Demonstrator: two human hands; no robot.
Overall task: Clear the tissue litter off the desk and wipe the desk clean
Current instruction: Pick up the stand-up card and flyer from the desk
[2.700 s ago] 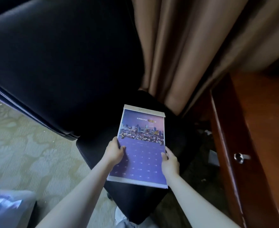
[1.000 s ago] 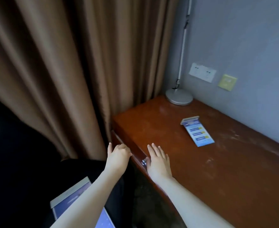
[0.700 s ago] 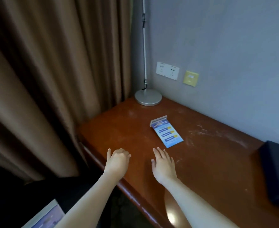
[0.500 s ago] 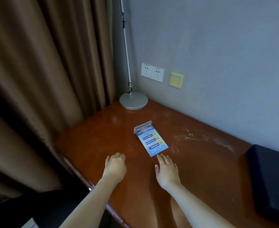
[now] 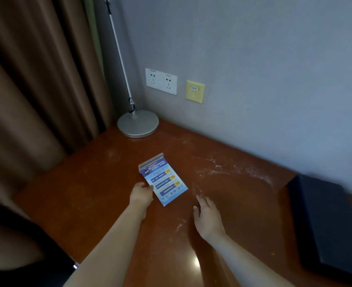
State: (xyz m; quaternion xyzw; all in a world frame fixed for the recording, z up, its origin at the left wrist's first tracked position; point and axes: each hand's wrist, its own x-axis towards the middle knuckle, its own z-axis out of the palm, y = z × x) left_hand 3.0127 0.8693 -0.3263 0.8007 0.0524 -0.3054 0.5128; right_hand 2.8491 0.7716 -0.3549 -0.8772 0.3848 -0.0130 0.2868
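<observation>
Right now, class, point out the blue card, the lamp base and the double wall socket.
blue card [image 5: 163,181], head view, middle of its printed face
lamp base [image 5: 138,124], head view, top of the round metal disc
double wall socket [image 5: 161,81], head view, centre of the white plate

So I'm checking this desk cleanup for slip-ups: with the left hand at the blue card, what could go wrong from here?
1. The left hand touches the blue card's edge; the card lies flat on the desk, so fingers may slide it rather than lift it.
2. Sliding it right could drag it through the white smears.
3. A wide sweep might bump the lamp base behind the card.
</observation>
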